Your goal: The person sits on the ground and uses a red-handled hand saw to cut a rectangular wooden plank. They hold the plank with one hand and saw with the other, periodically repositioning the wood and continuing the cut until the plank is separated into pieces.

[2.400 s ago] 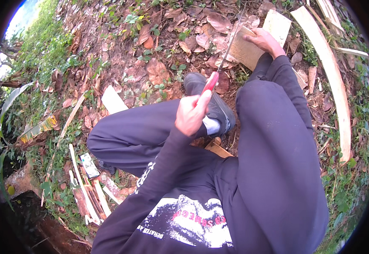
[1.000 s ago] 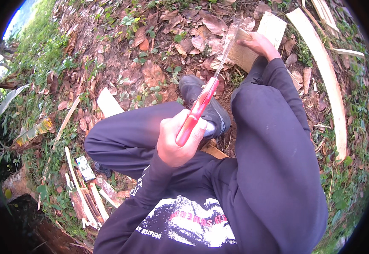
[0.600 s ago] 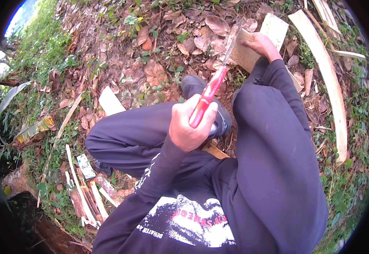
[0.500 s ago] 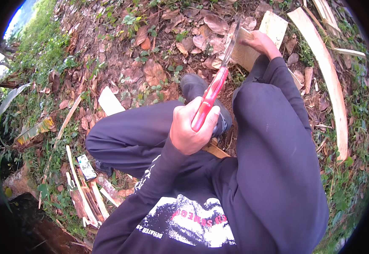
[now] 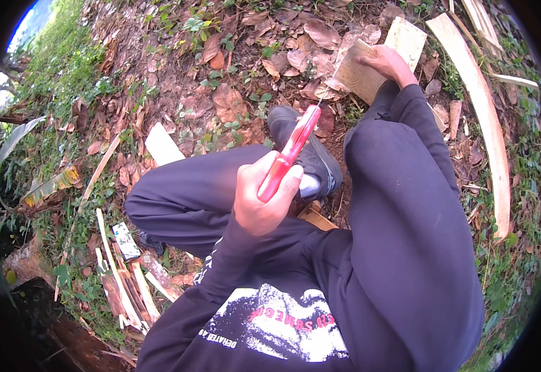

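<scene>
Board (image 5: 356, 74) is sitting at one o'clock, grasped by the right hand (image 5: 390, 64), as the left hand (image 5: 261, 197), clenched round the saw (image 5: 291, 150) near centre, is drawing it closer to seven o'clock than half a second ago, suggesting a back-stroke against steadied wood.

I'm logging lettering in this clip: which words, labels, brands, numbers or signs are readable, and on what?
Black shirt front: red and white lettering, partly readable; I won't copy the wording.
Left sleeve: white lettering, too foreshortened to read.
Black shoe: any marking is too small to read.
Red tool handle: no text I can make out.
</scene>
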The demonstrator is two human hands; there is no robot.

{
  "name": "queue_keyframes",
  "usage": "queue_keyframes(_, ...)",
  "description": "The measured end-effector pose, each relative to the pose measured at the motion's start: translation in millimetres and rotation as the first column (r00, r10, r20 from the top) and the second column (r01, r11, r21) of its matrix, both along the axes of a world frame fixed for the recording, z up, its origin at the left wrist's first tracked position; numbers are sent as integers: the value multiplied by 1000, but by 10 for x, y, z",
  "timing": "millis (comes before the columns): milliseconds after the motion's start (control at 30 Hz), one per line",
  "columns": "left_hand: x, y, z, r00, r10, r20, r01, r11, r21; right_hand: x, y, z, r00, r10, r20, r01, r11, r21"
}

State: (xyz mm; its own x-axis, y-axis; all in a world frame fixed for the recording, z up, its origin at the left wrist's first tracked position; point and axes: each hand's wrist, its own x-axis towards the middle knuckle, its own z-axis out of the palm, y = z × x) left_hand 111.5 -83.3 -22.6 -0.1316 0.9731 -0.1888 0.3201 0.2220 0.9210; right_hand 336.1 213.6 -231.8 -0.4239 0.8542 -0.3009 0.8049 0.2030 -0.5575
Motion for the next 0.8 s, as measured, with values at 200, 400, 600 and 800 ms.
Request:
queue_keyframes(200,68,-45,25,1000,16,-7,-16,1000,-25,-13,5,-7,999,-8,37,5,997,83)
queue_keyframes(400,134,55,-3,1000,-20,14,20,1000,-4,22,122,18,999,-4,46,1,998,57)
queue_keyframes(600,237,52,-19,987,-36,-157,48,996,77,52,165,-52,1000,7,26,-9,997,80)
queue_keyframes(800,181,-203,70,987,-63,-149,67,997,24,21,32,-102,997,4,72,-10,996,84)
